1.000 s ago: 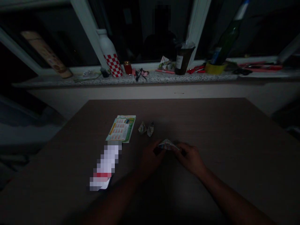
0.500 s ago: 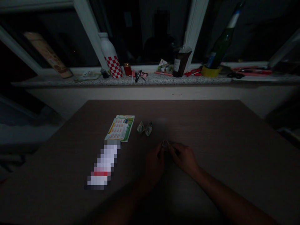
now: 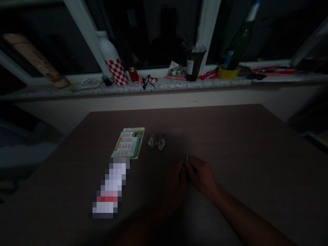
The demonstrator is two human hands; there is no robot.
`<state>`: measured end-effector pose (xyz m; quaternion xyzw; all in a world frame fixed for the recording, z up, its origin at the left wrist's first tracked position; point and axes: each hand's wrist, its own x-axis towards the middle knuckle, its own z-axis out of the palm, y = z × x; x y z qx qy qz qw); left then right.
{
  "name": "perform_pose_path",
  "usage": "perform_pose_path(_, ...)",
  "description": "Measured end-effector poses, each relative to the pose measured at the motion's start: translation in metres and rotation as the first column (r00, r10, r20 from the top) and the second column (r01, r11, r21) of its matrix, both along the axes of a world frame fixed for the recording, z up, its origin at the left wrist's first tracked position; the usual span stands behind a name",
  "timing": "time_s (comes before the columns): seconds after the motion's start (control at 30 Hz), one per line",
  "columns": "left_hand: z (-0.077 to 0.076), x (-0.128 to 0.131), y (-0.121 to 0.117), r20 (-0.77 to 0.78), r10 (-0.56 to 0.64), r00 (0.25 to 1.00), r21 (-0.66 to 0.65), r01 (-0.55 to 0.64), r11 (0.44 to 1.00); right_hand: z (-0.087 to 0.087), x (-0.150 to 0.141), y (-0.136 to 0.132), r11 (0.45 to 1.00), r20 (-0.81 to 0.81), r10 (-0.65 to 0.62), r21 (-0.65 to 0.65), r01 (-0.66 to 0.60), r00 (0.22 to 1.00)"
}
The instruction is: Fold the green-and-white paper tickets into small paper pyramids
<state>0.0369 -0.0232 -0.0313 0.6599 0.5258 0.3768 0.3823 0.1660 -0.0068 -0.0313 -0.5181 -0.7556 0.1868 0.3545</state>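
My left hand (image 3: pixel 176 179) and my right hand (image 3: pixel 201 173) meet above the table, fingers closed together. Between their fingertips they pinch a small folded paper (image 3: pixel 186 157), of which only a narrow upper edge shows; the rest is hidden by the fingers. Beyond my left hand, two small folded paper shapes (image 3: pixel 152 141) with printed sides stand side by side on the brown table (image 3: pixel 220 130). Left of them lies a stack of printed calendar sheets (image 3: pixel 128 142) with green and yellow edges.
A pixelated white strip with a red band (image 3: pixel 109 188) lies below the calendar sheets. On the granite windowsill (image 3: pixel 164 85) stand a red-checked white bottle (image 3: pixel 112 59), a dark cup (image 3: pixel 194 65), a green bottle (image 3: pixel 241 42) in yellow tape, and a tan cylinder (image 3: pixel 38 61).
My hands have drawn closer together, and the paper between them now looks narrower, with less of it showing. The view has shifted and tilted slightly.
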Motion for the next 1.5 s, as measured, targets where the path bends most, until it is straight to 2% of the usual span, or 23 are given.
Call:
perform_pose_path(0.2, 0.0, -0.001, 0.005, -0.036, -0.093, 0.995, 0.036, 0.094, 0.995, 0.004, 0.003, 0.004, 0.999, -0.08, 0.029, -0.043, -0.033, 0.996)
perform_pose_path(0.33, 0.01, -0.01, 0.013, 0.077, -0.152, 0.985, -0.039, 0.155, 0.987, 0.006, 0.01, 0.003, 0.996, -0.142, 0.054, -0.06, -0.063, 0.988)
perform_pose_path(0.4, 0.016, -0.016, 0.016, 0.109, -0.144, 0.984, -0.082, 0.153, 0.985, 0.006, 0.015, 0.004, 0.998, -0.178, 0.014, -0.06, -0.026, 0.984)
perform_pose_path(0.47, 0.02, -0.022, 0.019, 0.08, -0.109, 0.991, -0.131, 0.119, 0.984, 0.006, 0.02, 0.005, 0.997, -0.21, -0.073, -0.05, 0.064, 0.975)
perform_pose_path(0.53, 0.021, -0.026, 0.021, 0.066, -0.11, 0.992, -0.164, 0.119, 0.979, 0.005, 0.023, 0.007, 0.987, -0.309, -0.144, -0.108, 0.116, 0.94)
perform_pose_path(0.67, 0.023, -0.032, 0.027, 0.117, -0.122, 0.986, -0.234, 0.147, 0.961, 0.004, 0.023, 0.01, 0.953, -0.521, -0.125, -0.3, -0.044, 0.844)
perform_pose_path(0.77, 0.025, -0.037, 0.029, 0.233, -0.104, 0.967, -0.254, 0.164, 0.953, 0.005, 0.021, 0.009, 0.94, -0.561, -0.09, -0.32, -0.116, 0.823)
perform_pose_path(0.87, 0.026, -0.04, 0.03, 0.355, -0.067, 0.932, -0.231, 0.157, 0.96, 0.004, 0.02, 0.008, 0.923, -0.662, -0.083, -0.333, -0.194, 0.745)
perform_pose_path(0.97, 0.025, -0.043, 0.031, 0.309, -0.075, 0.948, -0.174, 0.134, 0.976, 0.002, 0.02, 0.008, 0.91, -0.749, -0.077, -0.322, -0.26, 0.658)
perform_pose_path(1.03, 0.024, -0.045, 0.031, 0.227, -0.108, 0.968, -0.127, 0.139, 0.982, 0.002, 0.019, 0.006, 0.898, -0.744, -0.043, -0.321, -0.301, 0.666)
perform_pose_path(1.13, 0.024, -0.049, 0.029, 0.141, -0.149, 0.979, -0.106, 0.165, 0.981, 0.005, 0.018, 0.004, 0.877, -0.688, 0.011, -0.342, -0.338, 0.726)
perform_pose_path(1.2, 0.025, -0.052, 0.028, 0.15, -0.175, 0.973, -0.114, 0.193, 0.975, 0.008, 0.018, 0.002, 0.881, -0.663, 0.02, -0.342, -0.327, 0.748)
perform_pose_path(1.33, 0.029, -0.057, 0.026, 0.214, -0.232, 0.949, -0.14, 0.265, 0.954, 0.015, 0.022, 0.001, 0.892, -0.693, 0.025, -0.31, -0.328, 0.72)
perform_pose_path(1.5, 0.034, -0.058, 0.024, 0.241, -0.179, 0.954, -0.194, 0.228, 0.954, 0.016, 0.024, -0.005, 0.827, -0.69, 0.134, -0.317, -0.464, 0.711)
